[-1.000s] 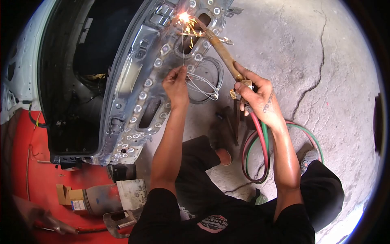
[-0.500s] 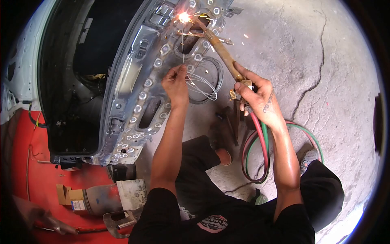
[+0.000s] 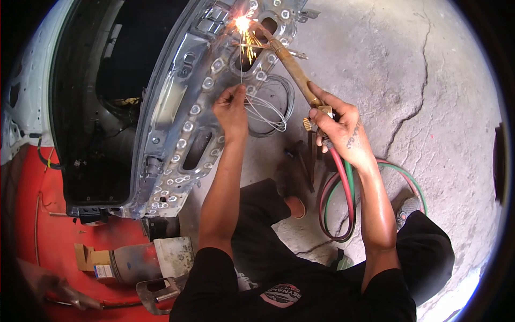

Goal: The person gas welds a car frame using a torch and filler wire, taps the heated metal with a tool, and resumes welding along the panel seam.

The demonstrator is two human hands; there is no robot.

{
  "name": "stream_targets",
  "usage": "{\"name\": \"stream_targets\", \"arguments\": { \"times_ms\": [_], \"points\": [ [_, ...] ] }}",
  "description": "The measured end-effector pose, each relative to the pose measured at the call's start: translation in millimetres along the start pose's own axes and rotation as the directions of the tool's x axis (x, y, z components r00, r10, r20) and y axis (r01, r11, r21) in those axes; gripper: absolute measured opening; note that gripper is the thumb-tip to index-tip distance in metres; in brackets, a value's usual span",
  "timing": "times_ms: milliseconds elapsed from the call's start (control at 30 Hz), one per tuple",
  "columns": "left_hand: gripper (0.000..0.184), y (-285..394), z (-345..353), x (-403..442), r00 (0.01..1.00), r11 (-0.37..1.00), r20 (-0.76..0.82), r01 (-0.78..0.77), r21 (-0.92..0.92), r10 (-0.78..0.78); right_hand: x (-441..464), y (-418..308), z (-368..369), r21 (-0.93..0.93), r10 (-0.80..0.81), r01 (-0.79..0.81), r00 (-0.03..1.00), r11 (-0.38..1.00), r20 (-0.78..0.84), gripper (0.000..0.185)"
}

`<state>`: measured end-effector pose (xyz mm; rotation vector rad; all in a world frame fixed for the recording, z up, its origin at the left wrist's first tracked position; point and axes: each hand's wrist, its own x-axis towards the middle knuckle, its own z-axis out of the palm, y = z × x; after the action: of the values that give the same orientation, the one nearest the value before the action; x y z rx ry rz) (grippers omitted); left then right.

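My right hand [image 3: 339, 126] is wrapped round the valve body of a brass gas welding torch [image 3: 292, 67], which slants up and left. Its tip meets a bright glow on the bare metal car body panel [image 3: 185, 102], and orange sparks fall from there. Between the thumb and fingers of my left hand [image 3: 232, 110] a thin filler wire [image 3: 241, 61] is pinched, running straight up to the glow. A loose coil of the wire [image 3: 273, 115] hangs to the right of that hand. The exact contact at the tip is hidden by glare.
Red and green hoses [image 3: 351, 204] loop down from the torch over the cracked concrete floor [image 3: 370, 70]. At lower left, a cylindrical canister [image 3: 134, 264] and a small cardboard box [image 3: 83, 256] lie by a red surface [image 3: 59, 236]. A locking C-clamp [image 3: 155, 292] rests near my left sleeve.
The sparks now stream downward from the glow in a denser burst, where earlier they were scattered. Both hands and the torch have hardly moved.
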<state>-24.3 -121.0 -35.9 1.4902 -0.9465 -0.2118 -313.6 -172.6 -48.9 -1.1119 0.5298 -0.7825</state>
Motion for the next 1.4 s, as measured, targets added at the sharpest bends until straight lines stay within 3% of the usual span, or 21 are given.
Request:
{"name": "stream_targets", "arguments": {
  "times_ms": [1400],
  "points": [
    [0.010, 10.2, 7.0, 6.6, 0.999, 0.999, -0.034, 0.009, 0.031, -0.008, 0.4, 1.6, 0.7, 0.004, 0.012, -0.012, 1.000, 1.000, 0.004, 0.058]
  ]
}}
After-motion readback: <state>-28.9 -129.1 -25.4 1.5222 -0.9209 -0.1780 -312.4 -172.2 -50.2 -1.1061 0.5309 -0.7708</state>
